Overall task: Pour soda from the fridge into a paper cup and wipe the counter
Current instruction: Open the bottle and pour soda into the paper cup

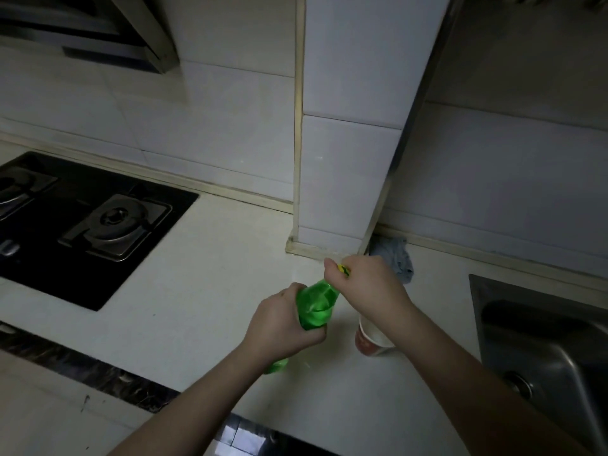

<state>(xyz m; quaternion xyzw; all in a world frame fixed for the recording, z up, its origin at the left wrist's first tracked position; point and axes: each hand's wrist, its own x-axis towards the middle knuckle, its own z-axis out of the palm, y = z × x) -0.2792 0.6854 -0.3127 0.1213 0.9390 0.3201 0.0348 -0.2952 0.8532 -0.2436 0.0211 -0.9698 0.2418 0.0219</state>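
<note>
Two hands are working one green soda bottle [317, 306] over the pale counter [204, 291], and I am watching both from the head camera. My view shows the left hand [283, 327] wrapping round the bottle's body, fingers curled tight on it, while the bottle is leaning up and to the right, its lower end peeking out green beneath the left wrist. The right hand [368, 284] is closing over the bottle's top, pinching the yellow cap [343, 269] between thumb and fingers; whether the cap is sitting on the neck or lifting off it I cannot tell, since the hand is covering the join. I am seeing the paper cup [370, 339] standing upright on the counter just beside the bottle, directly under the right forearm, which is hiding most of its rim. A bluish cloth [399, 260] is lying crumpled against the foot of the tiled wall column [348, 126], just behind the right hand. Off to the left the black gas hob [82, 222] is sitting well apart from the hands, with a range hood [98, 31] hanging above it. To the right the steel sink [543, 340] is lying near the cup, its drain showing.
</note>
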